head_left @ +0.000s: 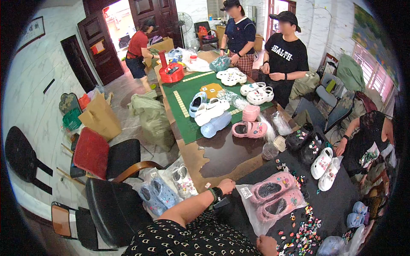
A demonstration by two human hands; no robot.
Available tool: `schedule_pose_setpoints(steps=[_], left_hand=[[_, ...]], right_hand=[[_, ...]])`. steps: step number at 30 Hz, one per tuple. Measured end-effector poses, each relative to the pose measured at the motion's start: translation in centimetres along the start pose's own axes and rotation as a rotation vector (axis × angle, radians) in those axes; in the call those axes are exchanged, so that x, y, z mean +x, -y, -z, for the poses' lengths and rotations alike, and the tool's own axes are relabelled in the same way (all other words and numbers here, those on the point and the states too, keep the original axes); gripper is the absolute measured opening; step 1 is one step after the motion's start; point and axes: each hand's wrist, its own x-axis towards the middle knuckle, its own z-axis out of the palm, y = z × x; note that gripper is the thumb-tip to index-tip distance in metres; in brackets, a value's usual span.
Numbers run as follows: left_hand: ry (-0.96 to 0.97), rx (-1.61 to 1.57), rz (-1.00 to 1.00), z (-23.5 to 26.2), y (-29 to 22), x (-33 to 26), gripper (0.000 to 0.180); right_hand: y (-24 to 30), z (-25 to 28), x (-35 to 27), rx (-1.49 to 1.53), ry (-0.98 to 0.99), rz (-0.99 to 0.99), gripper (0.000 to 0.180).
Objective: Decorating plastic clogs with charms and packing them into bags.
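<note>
In the frame's lower centre, your left grip [226, 186] and right grip [267, 245] each pinch a corner of the clear bag [249, 213] around pink clogs [282, 202].

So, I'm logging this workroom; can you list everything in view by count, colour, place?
Bagged clogs: 2, pink, in clear bag on black cloth
Charms: uncountable, multicoloured, beside the bag
Black clogs: 2, black, cloth's far edge
White clogs: 2, white, beyond the bag
Cup: 1, clear, on the table
Mat: 1, green, on the table
Other clogs: several, white, blue, pink, on or near the mat
Container: 1, red, mat's far corner
More bags: 2, clear, blue and white clogs inside, person's left
Chairs: several, black and red, mostly left
Co-workers: 4, mixed clothing, around the table
Left hand: 1, bare, by bag's upper corner
Right hand: 1, bare, by bag's lower corner
</note>
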Motion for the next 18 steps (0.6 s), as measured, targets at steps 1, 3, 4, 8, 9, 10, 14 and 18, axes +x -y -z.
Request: schedule_pose_setpoints(steps=[1, 3, 4, 8, 9, 10, 14, 18], left_hand=[[0.048, -0.114, 0.087, 0.0, -0.1, -0.3, 0.044], [0.091, -0.232, 0.172, -0.4, -0.1, -1.1, 0.047], [0.232, -0.22, 0.244, -1.0, -0.1, -1.9, 0.053], [0.608, -0.258, 0.187, -4.3, 0.2, -6.5, 0.071], [0.605, -0.257, 0.181, -5.2, -0.5, -7.6, 0.073], [0.602, -0.342, 0.169, -5.7, -0.8, -8.0, 0.06], [0.506, -0.577, 0.099, -8.4, -0.9, -6.6, 0.028], [0.393, -0.573, 0.04, -9.4, -1.0, -6.6, 0.02]], right_hand=[[0.0, 0.1, 0.1, -0.002, 0.0, 0.007, 0.02], [0.0, 0.3, 0.2, 0.001, 0.03, -0.014, 0.022], [0.3, 0.7, 0.5, -0.001, 0.028, -0.007, 0.022], [1.3, 1.6, 1.3, 0.122, 0.048, 0.035, 0.025], [1.2, 1.3, 1.4, 0.136, 0.049, 0.043, 0.026], [1.1, 1.1, 1.6, 0.134, 0.048, 0.048, 0.026], [1.3, 1.2, 2.3, 0.162, 0.138, 0.096, 0.027], [1.2, 1.5, 4.2, 0.036, 0.314, 0.043, 0.03]])
